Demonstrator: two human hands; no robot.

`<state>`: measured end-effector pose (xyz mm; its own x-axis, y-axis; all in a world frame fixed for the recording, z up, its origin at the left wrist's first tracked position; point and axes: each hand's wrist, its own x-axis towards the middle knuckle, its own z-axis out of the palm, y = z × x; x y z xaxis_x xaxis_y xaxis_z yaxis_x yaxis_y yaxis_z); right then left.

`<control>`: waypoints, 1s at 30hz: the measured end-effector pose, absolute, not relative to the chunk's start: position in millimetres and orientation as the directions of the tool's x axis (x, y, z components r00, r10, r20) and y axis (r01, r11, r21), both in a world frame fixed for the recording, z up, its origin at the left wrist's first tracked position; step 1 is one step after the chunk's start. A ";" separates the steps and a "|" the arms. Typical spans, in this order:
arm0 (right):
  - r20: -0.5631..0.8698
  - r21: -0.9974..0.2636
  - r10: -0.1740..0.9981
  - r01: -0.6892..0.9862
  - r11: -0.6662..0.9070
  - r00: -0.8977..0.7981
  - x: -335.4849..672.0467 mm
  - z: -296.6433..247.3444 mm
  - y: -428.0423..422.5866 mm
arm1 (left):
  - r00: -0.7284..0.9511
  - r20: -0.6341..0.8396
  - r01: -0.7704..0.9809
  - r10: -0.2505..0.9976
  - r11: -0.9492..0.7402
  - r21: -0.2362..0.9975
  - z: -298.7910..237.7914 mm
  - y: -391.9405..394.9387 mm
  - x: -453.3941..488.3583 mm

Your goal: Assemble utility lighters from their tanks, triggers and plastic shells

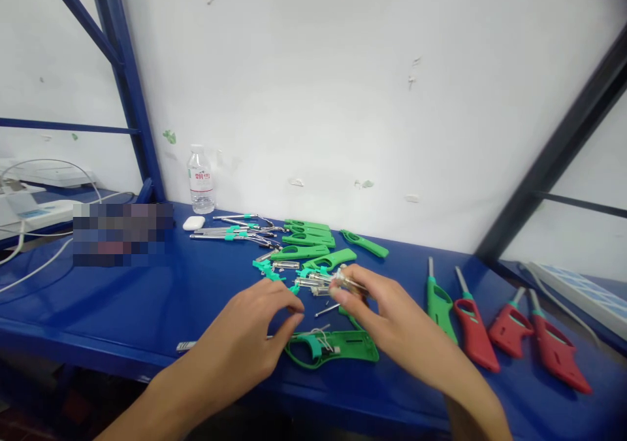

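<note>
My left hand (255,336) rests low on the blue bench, fingers pinched together over the near end of an open green lighter shell (337,348) with wires in it; what the fingers hold is hidden. My right hand (379,310) sits just right of it, fingertips closed on a small clear and metal lighter part (343,284) taken from a pile of such parts (313,279). A thin metal rod (326,310) lies between the two hands. More green shells (306,238) lie behind the pile.
Assembled lighters lie at the right: one green (439,304), several red (475,333). Metal tubes with teal collars (235,230), a white earbud case (194,223) and a water bottle (201,181) stand at the back left. Blue rack posts (132,88) and cables (29,258) flank the bench (122,304).
</note>
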<state>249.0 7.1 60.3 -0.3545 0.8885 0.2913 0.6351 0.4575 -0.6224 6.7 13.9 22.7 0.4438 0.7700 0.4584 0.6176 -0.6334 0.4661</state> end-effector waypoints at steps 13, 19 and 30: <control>0.119 -0.503 0.895 0.751 0.427 -0.430 252.1 45.4 20.9 | 0.545 0.347 0.574 0.763 -0.641 0.509 6.3 8.6 23.1; 0.107 -0.558 0.904 0.727 0.399 -0.414 248.1 56.9 12.6 | 0.496 0.452 0.498 0.741 -0.669 0.551 3.6 12.6 32.9; 0.130 -0.493 0.891 0.751 0.438 -0.435 257.7 49.3 10.1 | 0.441 0.542 0.492 0.715 -0.698 0.520 3.1 11.9 33.7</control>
